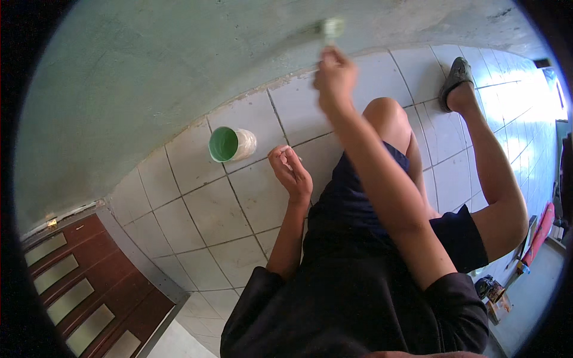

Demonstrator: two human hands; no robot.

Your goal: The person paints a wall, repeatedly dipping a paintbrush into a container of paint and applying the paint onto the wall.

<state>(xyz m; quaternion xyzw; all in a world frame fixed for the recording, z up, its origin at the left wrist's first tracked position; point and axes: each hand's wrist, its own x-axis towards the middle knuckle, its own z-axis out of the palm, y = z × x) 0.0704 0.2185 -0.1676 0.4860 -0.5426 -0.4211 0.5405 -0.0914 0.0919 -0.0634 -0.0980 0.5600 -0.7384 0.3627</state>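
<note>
My right hand (336, 80) grips the handle of a paintbrush (332, 29), blurred by motion. The pale bristle end is up against the green-grey wall (147, 71) or very close to it; contact cannot be made out. A cylindrical container (246, 144), whitish outside and green inside, stands on the floor near the wall, its mouth facing the upper left of the view. Just right of it, my left hand (293, 174) is raised with curled fingers and the thumb near the fingertips. Something small and whitish shows by those fingers, too unclear to name.
White floor tiles (215, 215) with dark joints meet the wall along a chipped edge. A brown panelled door (98, 273) is at lower left. My bent legs are at right, one foot in a grey clog (457, 80). Red rolled material (539, 232) and assorted items lie at far right.
</note>
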